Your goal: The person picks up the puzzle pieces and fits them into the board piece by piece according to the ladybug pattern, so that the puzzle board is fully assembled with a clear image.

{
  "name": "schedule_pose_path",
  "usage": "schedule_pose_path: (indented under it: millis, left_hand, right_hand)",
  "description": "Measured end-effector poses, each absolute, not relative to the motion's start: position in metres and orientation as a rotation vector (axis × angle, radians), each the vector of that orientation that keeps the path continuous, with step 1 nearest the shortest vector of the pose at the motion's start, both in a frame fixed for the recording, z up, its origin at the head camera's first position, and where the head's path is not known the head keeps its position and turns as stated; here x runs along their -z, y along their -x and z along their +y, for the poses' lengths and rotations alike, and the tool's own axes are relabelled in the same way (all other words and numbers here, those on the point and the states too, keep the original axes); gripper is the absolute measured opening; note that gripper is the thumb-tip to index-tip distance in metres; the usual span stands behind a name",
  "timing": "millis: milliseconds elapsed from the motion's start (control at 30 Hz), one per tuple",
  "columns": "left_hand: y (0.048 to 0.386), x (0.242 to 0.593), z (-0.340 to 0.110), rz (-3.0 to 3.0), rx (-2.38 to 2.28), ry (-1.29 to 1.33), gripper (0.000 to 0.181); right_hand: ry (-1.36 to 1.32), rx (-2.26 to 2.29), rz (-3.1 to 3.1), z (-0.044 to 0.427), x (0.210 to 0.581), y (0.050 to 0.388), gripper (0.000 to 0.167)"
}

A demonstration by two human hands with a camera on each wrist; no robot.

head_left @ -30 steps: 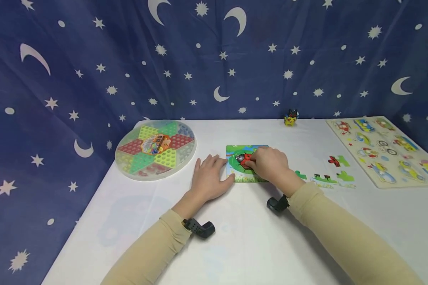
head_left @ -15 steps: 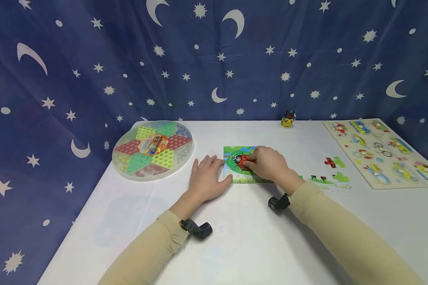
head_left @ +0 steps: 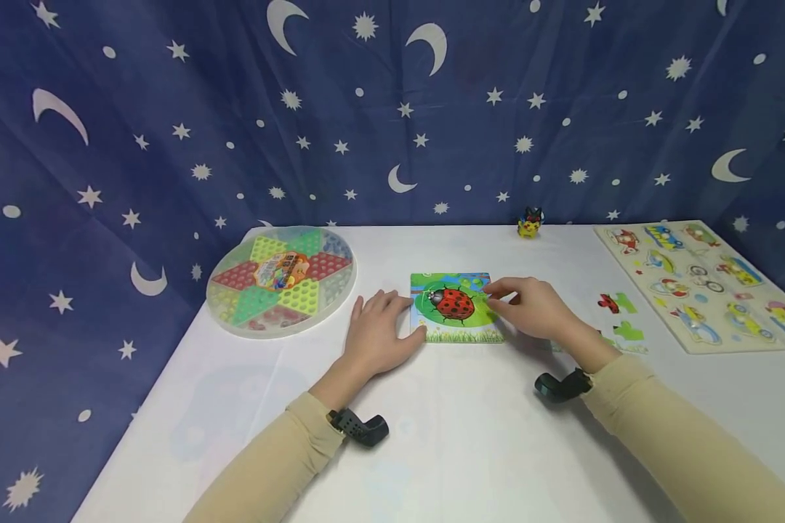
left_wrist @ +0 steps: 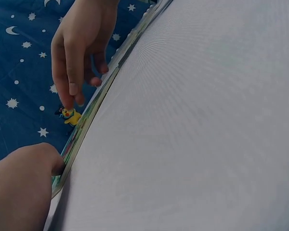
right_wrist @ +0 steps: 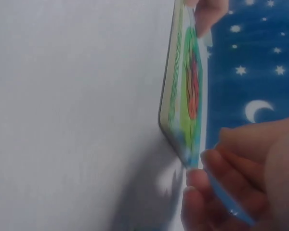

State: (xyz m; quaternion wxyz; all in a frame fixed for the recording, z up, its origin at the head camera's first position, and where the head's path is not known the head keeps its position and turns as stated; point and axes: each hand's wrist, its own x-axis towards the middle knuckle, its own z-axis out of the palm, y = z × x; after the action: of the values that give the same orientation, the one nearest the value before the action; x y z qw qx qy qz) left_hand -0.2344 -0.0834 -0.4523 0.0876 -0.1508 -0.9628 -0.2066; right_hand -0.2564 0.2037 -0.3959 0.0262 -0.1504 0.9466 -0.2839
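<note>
Ladybug puzzle lies flat on the tabletop, picture looking whole, though I can't make out how much is fitted and how much is just printed backing. Left hand has its grip spread at the left edge; right hand is loosely bent by the right edge, pinching nothing I can see. Loose pieces sit further right, so probably not finished.

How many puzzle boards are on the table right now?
2: the ladybug puzzle between the left hand and the right hand, and the larger beige picture board at the right. No others show.
</note>
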Motion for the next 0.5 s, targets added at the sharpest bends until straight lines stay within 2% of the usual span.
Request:
schedule_pose_path:
  millis: [500]
  left_hand:
    - [0.234,0.453,-0.084,-2.827,0.654,0.463,0.056]
  right_hand:
    - [0.335,0.808,3.0,0.245,0.392,0.254,0.029]
